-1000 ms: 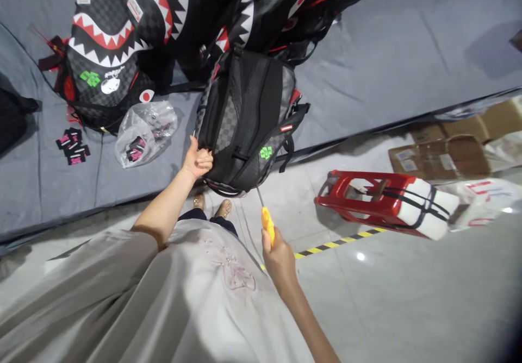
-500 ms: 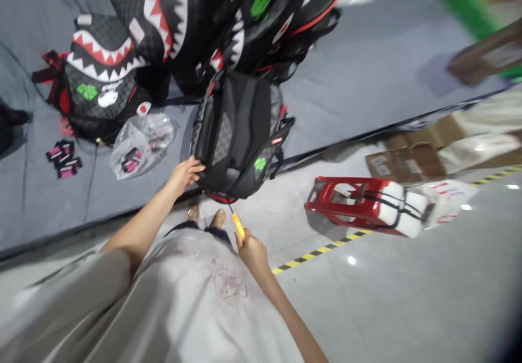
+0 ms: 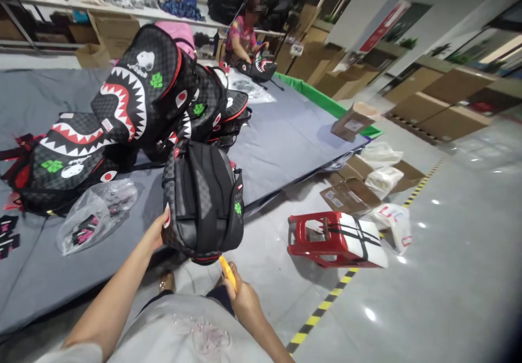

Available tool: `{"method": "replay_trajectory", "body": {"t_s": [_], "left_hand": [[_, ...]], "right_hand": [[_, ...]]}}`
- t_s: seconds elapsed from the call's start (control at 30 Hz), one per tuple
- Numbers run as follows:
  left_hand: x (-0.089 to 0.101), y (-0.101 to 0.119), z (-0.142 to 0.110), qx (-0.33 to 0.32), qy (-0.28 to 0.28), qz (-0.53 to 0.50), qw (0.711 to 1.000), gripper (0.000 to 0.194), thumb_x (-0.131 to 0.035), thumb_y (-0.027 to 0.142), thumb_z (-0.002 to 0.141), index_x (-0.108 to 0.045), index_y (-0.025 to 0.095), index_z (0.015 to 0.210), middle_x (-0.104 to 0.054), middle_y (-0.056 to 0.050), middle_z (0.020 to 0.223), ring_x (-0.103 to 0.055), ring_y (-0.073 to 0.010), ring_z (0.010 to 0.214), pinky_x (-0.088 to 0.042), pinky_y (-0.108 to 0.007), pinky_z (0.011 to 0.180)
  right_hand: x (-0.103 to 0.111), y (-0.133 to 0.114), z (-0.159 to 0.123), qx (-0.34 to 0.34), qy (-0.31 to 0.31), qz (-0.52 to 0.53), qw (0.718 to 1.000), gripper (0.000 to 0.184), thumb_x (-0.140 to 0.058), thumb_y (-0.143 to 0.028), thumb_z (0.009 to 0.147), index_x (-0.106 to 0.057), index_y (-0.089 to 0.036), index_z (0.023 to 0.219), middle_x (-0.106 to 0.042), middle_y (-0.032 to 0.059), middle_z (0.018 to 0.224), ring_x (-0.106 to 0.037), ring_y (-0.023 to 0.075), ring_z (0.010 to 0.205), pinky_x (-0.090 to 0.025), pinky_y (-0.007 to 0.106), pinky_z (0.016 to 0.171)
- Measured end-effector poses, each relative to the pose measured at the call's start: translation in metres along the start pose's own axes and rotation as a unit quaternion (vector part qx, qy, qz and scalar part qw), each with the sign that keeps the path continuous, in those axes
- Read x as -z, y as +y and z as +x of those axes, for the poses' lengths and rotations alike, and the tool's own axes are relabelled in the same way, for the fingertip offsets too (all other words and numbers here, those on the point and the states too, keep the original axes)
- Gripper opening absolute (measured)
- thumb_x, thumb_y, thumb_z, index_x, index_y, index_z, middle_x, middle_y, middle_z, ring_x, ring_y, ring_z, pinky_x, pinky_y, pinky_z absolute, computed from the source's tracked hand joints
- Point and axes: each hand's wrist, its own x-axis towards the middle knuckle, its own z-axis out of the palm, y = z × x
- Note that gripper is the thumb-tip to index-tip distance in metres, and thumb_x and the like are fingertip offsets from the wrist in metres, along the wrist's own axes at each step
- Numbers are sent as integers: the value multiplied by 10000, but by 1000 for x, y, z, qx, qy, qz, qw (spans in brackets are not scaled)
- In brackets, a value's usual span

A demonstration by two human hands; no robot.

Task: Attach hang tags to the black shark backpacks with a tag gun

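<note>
A black checkered backpack (image 3: 204, 200) rests at the near edge of the grey-covered table, its padded back and straps towards me. My left hand (image 3: 160, 230) grips its left side; the thumb shows and the fingers are hidden behind it. In my right hand (image 3: 244, 298) is a yellow-handled tool (image 3: 228, 274), pointing up at the red-edged bottom of the backpack. The tool's tip is hidden there, so I cannot tell whether it touches. Beyond lie several shark-mouth backpacks (image 3: 126, 91) in a pile. A clear plastic bag (image 3: 98, 211) with small pink-and-black pieces lies to the left.
The grey table (image 3: 285, 140) runs away to a green edge (image 3: 310, 94). A co-worker (image 3: 240, 37) handles another backpack at the far end. On the floor to the right are a red stool (image 3: 316, 238) with a strapped white pad, cartons (image 3: 346, 192) and yellow-black tape (image 3: 322, 311).
My view has tilted up, bringing the far table and co-worker into sight. My left hand has shifted from fingers laid on the backpack to gripping its side. The yellow-handled tool stays in my right hand.
</note>
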Motion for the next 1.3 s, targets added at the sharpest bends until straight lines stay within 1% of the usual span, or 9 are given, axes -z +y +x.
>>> {"method": "replay_trajectory", "body": {"t_s": [0.07, 0.2, 0.27, 0.37, 0.5, 0.7, 0.9, 1.1, 1.3], "left_hand": [[-54, 12, -36, -127, -27, -1, 992, 650, -889, 519, 550, -637, 199, 1057, -722, -10, 856, -682, -190, 776, -541, -272, 734], [-218, 37, -62, -469, -47, 198, 859, 335, -635, 422, 872, -622, 161, 1080, -707, -64, 1045, -668, -195, 930, -524, -276, 820], [-297, 44, -35, -491, 19, 445, 749, 264, -464, 355, 967, -596, 154, 1078, -696, -85, 1033, -655, -190, 959, -505, -282, 851], [-366, 33, 31, -416, 30, 564, 713, 279, -491, 298, 949, -607, 127, 1137, -705, -145, 1037, -669, -250, 994, -507, -354, 880], [-346, -28, 75, -328, -9, 673, 663, 496, -702, 315, 818, -616, 144, 1275, -563, -223, 1377, -503, -382, 1311, -366, -567, 1088], [-260, -89, 45, -284, 1, 757, 589, 1126, -890, 318, 587, -306, 167, 1537, -80, -214, 1624, -41, -408, 1512, -34, -630, 1197], [-255, -25, 1, -264, 98, 744, 606, 510, -489, 51, 818, -618, 151, 1301, -687, -125, 1225, -656, -249, 1127, -502, -332, 979], [-263, 71, -82, -492, 235, 584, 601, 261, -522, 191, 876, -699, 188, 1067, -742, -34, 858, -690, -198, 762, -495, -273, 708], [-260, 64, -70, -494, 187, 595, 607, 150, -556, 215, 877, -694, 192, 931, -734, -32, 776, -680, -198, 684, -456, -279, 616]], "right_hand": [[21, 21, 8, 39, 5, 49, 998, 334, -402, -382, 972, -615, -210, 1163, -694, 80, 931, -687, 208, 807, -414, 249, 664], [72, 73, 29, 158, -13, 228, 961, 391, -403, -511, 945, -621, -187, 963, -619, 34, 730, -612, 180, 668, -417, 260, 620], [94, 107, 40, 136, -57, 359, 921, 496, -374, -629, 927, -580, -178, 906, -520, -18, 592, -514, 142, 510, -403, 256, 526], [117, 161, 58, 61, -82, 481, 871, 613, -387, -771, 857, -533, -177, 893, -423, -70, 489, -419, 119, 390, -370, 255, 431], [137, 202, 85, 52, -41, 477, 876, 634, -463, -822, 786, -518, -192, 833, -540, -16, 553, -544, 150, 482, -453, 279, 499], [161, 195, 122, 109, -100, 398, 905, 583, -403, -746, 863, -552, -185, 919, -597, 6, 614, -611, 179, 549, -512, 310, 560], [186, 163, 125, 232, -105, 345, 903, 474, -374, -588, 962, -554, -188, 782, -628, 33, 677, -611, 164, 656, -482, 296, 684], [211, 118, 131, 324, -4, 270, 907, 366, -369, -507, 978, -527, -202, 854, -555, -13, 579, -531, 142, 525, -414, 266, 563], [223, 85, 153, 280, -113, 171, 938, 367, -380, -533, 952, -553, -211, 987, -558, 0, 566, -533, 175, 488, -369, 282, 502]]}}
